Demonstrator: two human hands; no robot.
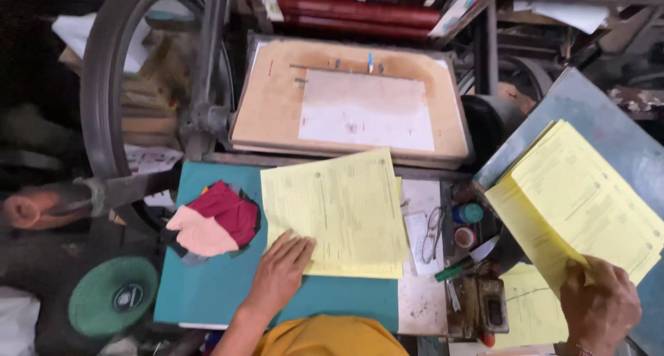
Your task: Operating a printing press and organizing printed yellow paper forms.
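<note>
The left hand [280,269] lay flat, fingers spread, on the lower corner of a stack of printed yellow paper sheets [339,211] resting on the teal-topped bench [207,294]. The right hand [598,304] held a thick yellow sheaf of the same forms [581,200], its grip apparently pinching the bottom edge, beside crumpled red and pink rags [214,217]

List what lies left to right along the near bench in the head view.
Green disc → rags → left hand → yellow sheets → glasses → teal-lidded jar → right hand gripping a yellow stack.
</note>
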